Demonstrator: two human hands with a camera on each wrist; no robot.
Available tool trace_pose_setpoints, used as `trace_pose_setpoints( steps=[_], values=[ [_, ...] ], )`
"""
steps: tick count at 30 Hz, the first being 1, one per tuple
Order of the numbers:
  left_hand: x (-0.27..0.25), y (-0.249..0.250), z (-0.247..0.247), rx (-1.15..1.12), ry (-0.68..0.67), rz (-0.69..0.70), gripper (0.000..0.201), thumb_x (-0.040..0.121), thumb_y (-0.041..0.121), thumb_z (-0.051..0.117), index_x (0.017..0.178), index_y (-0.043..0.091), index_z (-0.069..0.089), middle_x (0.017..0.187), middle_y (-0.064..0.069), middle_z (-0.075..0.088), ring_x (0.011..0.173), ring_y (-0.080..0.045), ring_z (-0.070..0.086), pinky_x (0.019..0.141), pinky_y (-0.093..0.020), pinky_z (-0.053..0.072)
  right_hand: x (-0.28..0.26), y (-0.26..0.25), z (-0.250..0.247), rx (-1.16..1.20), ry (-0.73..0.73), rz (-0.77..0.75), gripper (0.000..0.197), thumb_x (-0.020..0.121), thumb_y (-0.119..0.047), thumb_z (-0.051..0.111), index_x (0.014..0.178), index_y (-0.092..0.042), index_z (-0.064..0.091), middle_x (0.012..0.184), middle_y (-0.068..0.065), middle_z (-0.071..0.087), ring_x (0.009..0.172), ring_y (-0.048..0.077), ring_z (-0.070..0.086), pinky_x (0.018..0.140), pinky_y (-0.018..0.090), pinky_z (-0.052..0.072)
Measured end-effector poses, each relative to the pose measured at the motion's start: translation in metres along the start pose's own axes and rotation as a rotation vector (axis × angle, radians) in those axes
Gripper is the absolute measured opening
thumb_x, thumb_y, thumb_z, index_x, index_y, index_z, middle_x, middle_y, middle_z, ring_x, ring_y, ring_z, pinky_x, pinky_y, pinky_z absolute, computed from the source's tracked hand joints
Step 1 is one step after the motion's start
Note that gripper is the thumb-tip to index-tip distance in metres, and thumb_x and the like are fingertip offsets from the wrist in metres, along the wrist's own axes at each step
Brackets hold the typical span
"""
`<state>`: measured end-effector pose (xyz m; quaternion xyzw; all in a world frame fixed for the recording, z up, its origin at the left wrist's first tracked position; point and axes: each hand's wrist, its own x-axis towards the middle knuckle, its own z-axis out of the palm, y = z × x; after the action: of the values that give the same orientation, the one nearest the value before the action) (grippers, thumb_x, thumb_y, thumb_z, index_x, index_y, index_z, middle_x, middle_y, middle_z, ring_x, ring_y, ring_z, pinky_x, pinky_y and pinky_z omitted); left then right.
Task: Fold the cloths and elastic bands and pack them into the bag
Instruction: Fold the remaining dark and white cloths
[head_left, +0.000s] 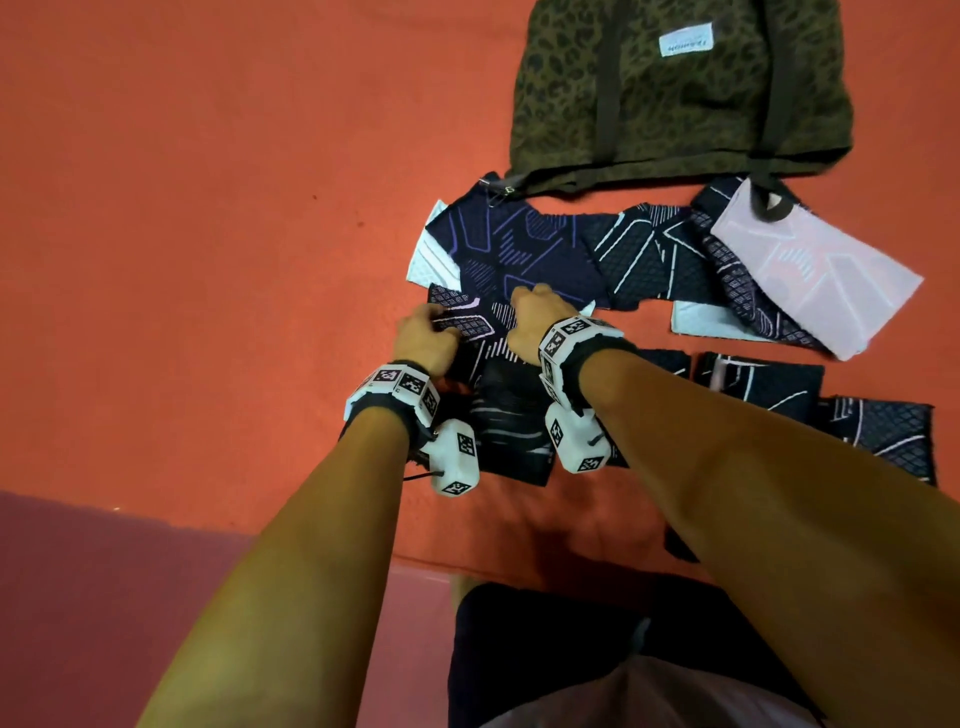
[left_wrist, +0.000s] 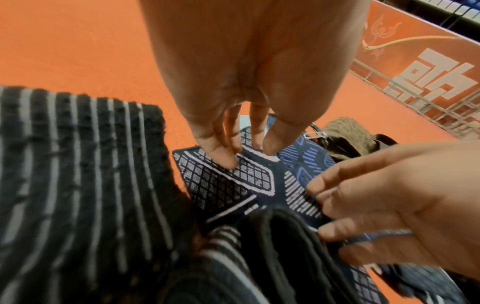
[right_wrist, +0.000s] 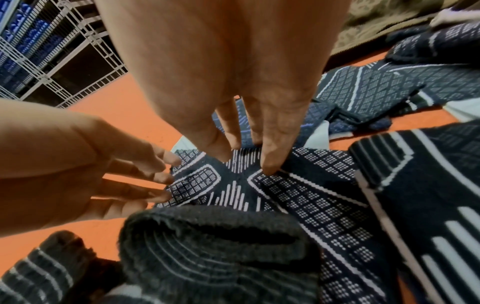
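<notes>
A navy cloth with a white grid pattern (head_left: 467, 325) (left_wrist: 226, 185) (right_wrist: 298, 195) lies on the orange surface. My left hand (head_left: 431, 322) (left_wrist: 246, 152) touches its left edge with nearly straight fingers. My right hand (head_left: 524, 301) (right_wrist: 241, 158) presses fingertips on its far middle part. A folded dark striped band (head_left: 511, 415) (right_wrist: 207, 246) lies just below both hands, between the wrists. The olive leopard-print bag (head_left: 675, 93) (left_wrist: 345, 131) lies flat beyond the cloths. The head view hides my fingertips behind the knuckles.
More cloths are spread under the bag: a navy one with purple lines (head_left: 519, 244) and a pale pink one (head_left: 810, 270). Folded dark pieces (head_left: 763, 384) lie to the right. The orange surface (head_left: 208, 208) ends near my legs. A wire rack (right_wrist: 52, 51) stands further left.
</notes>
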<state>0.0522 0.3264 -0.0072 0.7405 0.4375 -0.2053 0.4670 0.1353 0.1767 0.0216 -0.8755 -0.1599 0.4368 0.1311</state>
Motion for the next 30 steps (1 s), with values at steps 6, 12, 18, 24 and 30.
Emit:
trace_pose_setpoints(
  steps=[6, 12, 18, 24, 30],
  values=[
    [-0.005, 0.011, -0.003, 0.072, 0.002, -0.030, 0.056, 0.089, 0.017, 0.062, 0.142, 0.020, 0.043, 0.132, -0.007, 0.059, 0.107, -0.030, 0.065, 0.089, -0.044, 0.058, 0.001, 0.007, 0.002, -0.034, -0.030, 0.016, 0.042, 0.090, -0.009, 0.054, 0.131, -0.004, 0.045, 0.121, 0.017, 0.057, 0.102, 0.033, 0.060, 0.070, 0.035, 0.045],
    [-0.004, 0.017, -0.005, 0.022, 0.022, -0.021, 0.058, 0.090, 0.010, 0.060, 0.144, 0.016, 0.039, 0.126, 0.000, 0.058, 0.100, -0.023, 0.064, 0.073, -0.033, 0.060, -0.002, 0.005, -0.009, -0.006, -0.003, -0.011, 0.033, 0.091, -0.005, 0.051, 0.124, -0.006, 0.055, 0.115, 0.016, 0.060, 0.089, 0.031, 0.060, 0.068, 0.034, 0.048],
    [-0.010, 0.023, 0.004, -0.040, -0.014, 0.010, 0.054, 0.087, 0.012, 0.062, 0.138, 0.017, 0.045, 0.122, -0.005, 0.064, 0.102, -0.025, 0.066, 0.094, -0.042, 0.054, -0.005, -0.004, -0.022, 0.050, 0.143, -0.064, 0.033, 0.089, -0.004, 0.053, 0.122, -0.007, 0.057, 0.116, 0.016, 0.061, 0.098, 0.035, 0.061, 0.080, 0.039, 0.053],
    [-0.028, 0.024, 0.020, 0.008, -0.228, -0.021, 0.019, 0.090, -0.002, 0.060, 0.095, 0.017, 0.057, 0.071, -0.004, 0.058, 0.045, -0.011, 0.051, 0.046, -0.022, 0.044, -0.009, -0.004, -0.030, 0.090, 0.246, -0.025, 0.028, 0.090, -0.007, 0.055, 0.117, -0.007, 0.060, 0.116, 0.016, 0.061, 0.102, 0.034, 0.061, 0.076, 0.034, 0.048],
    [-0.033, 0.015, 0.027, 0.090, -0.327, -0.032, 0.036, 0.083, -0.014, 0.061, 0.085, 0.022, 0.063, 0.086, 0.001, 0.059, 0.077, -0.017, 0.057, 0.070, -0.027, 0.053, -0.017, -0.004, -0.029, 0.143, 0.258, -0.038, 0.033, 0.090, -0.003, 0.053, 0.121, -0.006, 0.060, 0.120, 0.015, 0.062, 0.106, 0.032, 0.060, 0.085, 0.037, 0.052]
  ],
)
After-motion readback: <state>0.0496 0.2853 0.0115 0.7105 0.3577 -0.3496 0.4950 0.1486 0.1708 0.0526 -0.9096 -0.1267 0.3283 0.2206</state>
